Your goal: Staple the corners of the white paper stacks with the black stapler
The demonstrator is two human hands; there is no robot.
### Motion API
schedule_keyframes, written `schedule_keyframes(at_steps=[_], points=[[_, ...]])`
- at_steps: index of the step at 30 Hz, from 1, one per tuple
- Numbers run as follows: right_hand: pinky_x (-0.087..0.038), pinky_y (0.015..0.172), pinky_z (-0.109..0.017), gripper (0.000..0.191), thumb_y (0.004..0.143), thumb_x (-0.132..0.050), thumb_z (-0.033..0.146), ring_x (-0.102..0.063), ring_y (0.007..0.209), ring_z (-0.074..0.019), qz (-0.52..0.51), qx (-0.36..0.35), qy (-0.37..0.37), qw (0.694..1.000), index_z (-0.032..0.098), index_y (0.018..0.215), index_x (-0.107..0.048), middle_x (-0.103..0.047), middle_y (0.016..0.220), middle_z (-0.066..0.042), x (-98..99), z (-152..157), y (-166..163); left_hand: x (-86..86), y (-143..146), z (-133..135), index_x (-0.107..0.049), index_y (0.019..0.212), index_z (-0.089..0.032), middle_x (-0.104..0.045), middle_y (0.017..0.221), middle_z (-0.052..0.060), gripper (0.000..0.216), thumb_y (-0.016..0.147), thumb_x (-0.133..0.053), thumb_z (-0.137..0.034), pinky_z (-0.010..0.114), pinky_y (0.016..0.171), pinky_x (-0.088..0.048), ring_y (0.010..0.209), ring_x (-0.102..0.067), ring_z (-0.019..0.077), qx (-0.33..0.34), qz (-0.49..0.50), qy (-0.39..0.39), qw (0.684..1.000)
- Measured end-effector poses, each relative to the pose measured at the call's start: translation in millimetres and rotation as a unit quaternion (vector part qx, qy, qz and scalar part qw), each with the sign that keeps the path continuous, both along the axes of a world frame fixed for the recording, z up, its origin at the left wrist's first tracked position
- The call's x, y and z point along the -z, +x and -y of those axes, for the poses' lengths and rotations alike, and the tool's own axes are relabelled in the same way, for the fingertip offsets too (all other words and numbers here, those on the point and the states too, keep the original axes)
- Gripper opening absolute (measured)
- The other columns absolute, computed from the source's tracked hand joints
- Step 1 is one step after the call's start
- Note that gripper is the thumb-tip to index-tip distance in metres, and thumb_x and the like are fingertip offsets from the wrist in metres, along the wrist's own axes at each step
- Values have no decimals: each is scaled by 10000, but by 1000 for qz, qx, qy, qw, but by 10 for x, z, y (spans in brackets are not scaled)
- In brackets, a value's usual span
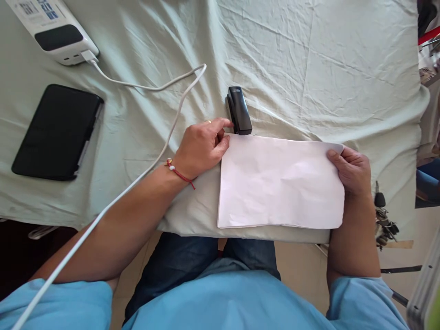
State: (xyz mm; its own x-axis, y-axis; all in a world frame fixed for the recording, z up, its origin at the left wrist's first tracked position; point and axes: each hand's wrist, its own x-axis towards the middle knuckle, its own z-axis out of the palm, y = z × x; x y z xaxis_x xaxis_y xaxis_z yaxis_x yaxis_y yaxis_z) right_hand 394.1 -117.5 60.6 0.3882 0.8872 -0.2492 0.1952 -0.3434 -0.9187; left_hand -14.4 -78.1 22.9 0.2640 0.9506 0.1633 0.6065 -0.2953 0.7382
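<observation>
A stack of white paper sheets lies sideways at the front edge of the cloth-covered table. My left hand is at its upper left corner, thumb over the edge and the fingers curled beneath. The index finger of that hand reaches to the base of a black stapler, whose near end meets the top edge of the paper. Whether the paper sits between the stapler's jaws, I cannot tell. My right hand grips the upper right corner, thumb on top and fingers underneath.
A black tablet or phone lies at the left. Behind it, a white power bank has a white cable running across the cloth and over my left forearm. A bunch of keys is at the right edge of the table.
</observation>
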Motion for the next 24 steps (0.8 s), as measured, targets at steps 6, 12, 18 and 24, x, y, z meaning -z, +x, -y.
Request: schedule_keyframes(at_steps=[6,12,18,24], points=[[-526,523,-237,718,462,-1182,706,-623,608,-120,6,-1,-11,1000,193,881,-905,-796,787,-25,-9,21,16,187,11,-16,-626,1709,-367,-699,1729,92,699,1035,-762,-240,600,1421,-526,1612,-678,377,-9,-24,174,984],[-537,509,-239,719,456,-1183,692,-636,603,-126,7,3,-16,1000,191,891,-907,-799,787,-32,-1,8,20,212,47,-78,-637,1705,-402,-635,1866,47,662,1101,-638,-130,671,1518,-444,1795,-554,325,82,-8,182,980],[-523,508,-214,796,331,-1198,721,-606,590,-96,3,25,-22,999,198,863,-922,-785,756,-16,-67,0,-44,84,56,-86,-802,1489,-353,-776,1711,27,429,1170,-559,-200,616,1507,-502,1707,-663,273,76,85,93,989],[-524,512,-209,805,307,-1203,705,-608,595,-94,1,37,-28,999,208,877,-927,-775,744,-6,-101,-11,-67,12,36,-65,-886,1313,-318,-873,1522,44,315,1204,-591,-308,564,1382,-646,1585,-764,276,42,107,51,992]])
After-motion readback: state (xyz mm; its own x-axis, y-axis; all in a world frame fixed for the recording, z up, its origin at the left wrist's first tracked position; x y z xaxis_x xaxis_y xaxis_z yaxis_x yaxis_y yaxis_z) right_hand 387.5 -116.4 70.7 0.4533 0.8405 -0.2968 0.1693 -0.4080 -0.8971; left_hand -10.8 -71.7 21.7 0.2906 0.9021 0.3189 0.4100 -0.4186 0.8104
